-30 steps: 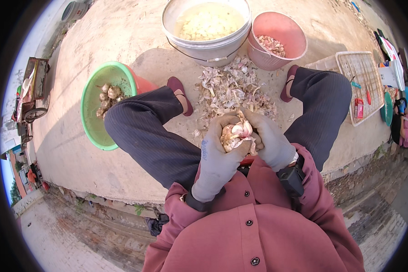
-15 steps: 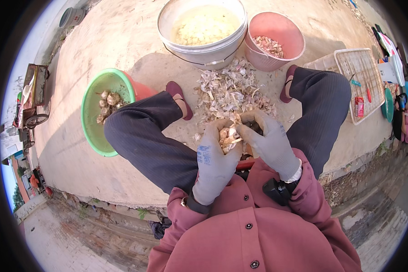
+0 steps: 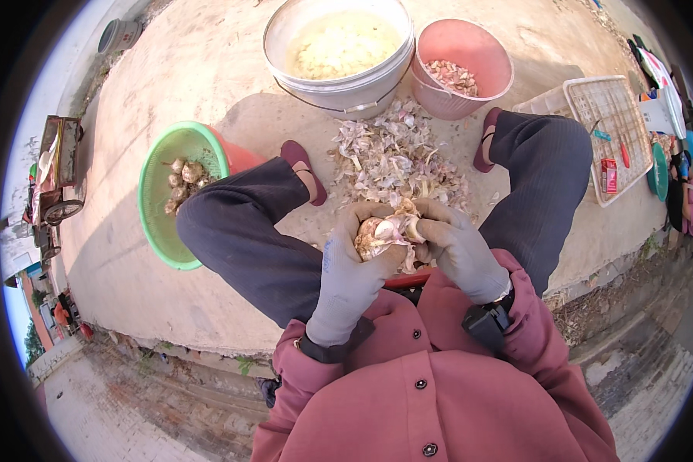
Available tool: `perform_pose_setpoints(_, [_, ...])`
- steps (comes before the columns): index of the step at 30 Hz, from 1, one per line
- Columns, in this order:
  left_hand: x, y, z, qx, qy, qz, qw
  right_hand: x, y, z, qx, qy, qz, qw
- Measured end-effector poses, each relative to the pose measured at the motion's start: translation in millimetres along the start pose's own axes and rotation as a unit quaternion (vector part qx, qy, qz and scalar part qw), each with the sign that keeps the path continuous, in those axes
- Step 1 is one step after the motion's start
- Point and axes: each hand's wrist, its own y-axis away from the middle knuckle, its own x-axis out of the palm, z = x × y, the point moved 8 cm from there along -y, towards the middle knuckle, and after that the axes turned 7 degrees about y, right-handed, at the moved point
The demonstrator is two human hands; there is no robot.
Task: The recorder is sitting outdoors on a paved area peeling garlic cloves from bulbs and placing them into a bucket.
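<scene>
My left hand [image 3: 345, 266], in a grey work glove, is closed round a garlic bulb [image 3: 376, 233] held between my knees. White cloves show where its papery skin is pulled apart. Also gloved, my right hand [image 3: 460, 250] pinches the bulb's right side, at loose skin and a clove. Its fingertips are partly covered by the peel. Just beyond both hands, a heap of garlic skins [image 3: 393, 158] lies on the ground between my feet.
A white bucket [image 3: 346, 96] of peeled cloves in liquid stands ahead, beside a pink bucket [image 3: 466, 112] of unpeeled cloves. At left, a green basket [image 3: 152, 223] holds whole bulbs. A pale plastic crate [image 3: 631, 189] with small tools and a red box lies at right.
The bulb has been turned and opened wider, so more white cloves show. My left hand has rolled over and shifted slightly left; my right hand has drawn a little away from it.
</scene>
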Motion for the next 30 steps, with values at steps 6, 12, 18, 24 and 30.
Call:
perform_pose_setpoints(6, [-1.4, -0.6, -0.1, -0.019, 0.080, 0.013, 0.997, -5.7, 5.2, -4.5, 0.006, -0.043, 0.020, 0.999])
perform_pose_setpoints(12, [-11.1, -1.2, -6.6, 0.041, 0.116, -0.041, 0.992, -6.3, 4.7, 1.2, -0.031, -0.204, 0.041, 0.978])
perform_pose_setpoints(18, [-18.4, -1.8, 6.9, 0.010, 0.052, -0.059, 0.997, -12.3, 6.4, 7.5, -0.060, -0.050, -0.031, 0.996])
perform_pose_setpoints(24, [1.2, 0.7, 1.0, 0.067, -0.083, -0.035, 0.994, -9.7, 9.5, 9.4, -0.066, 0.066, -0.048, 0.994])
perform_pose_setpoints(30, [4.4, -1.1, -3.6, 0.142, -0.136, 0.013, 0.980, -10.1, 13.4, 17.8, -0.139, 0.140, -0.057, 0.979])
